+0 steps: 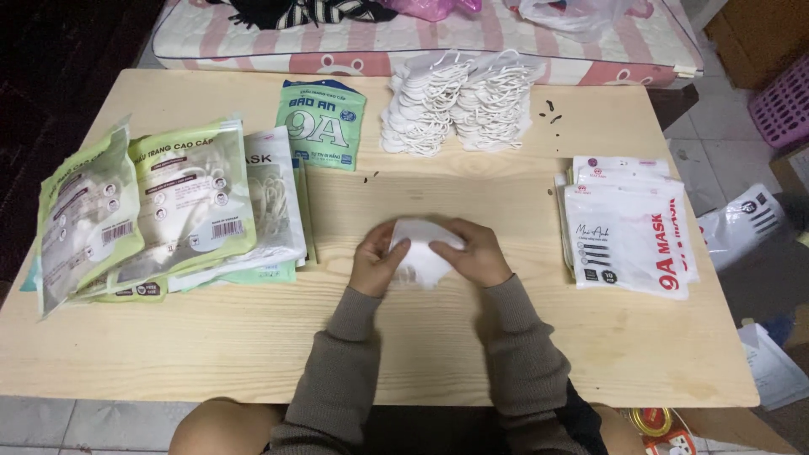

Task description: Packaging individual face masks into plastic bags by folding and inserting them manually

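My left hand [377, 259] and my right hand [474, 254] both grip a small stack of white face masks [418, 249] pressed against the wooden table [253, 337] at its middle. Fingers of both hands curl over the stack's edges, hiding part of it. Beyond my hands, at the far edge, lies a large pile of loose white masks [459, 101] with ear loops showing.
Filled green-and-clear pouches [160, 215] overlap at the left. A single green pouch [321, 123] lies at the back. White pouches with red print [628, 227] are stacked at the right. A striped mattress [421, 38] borders the far side; a pink basket [784, 101] stands far right.
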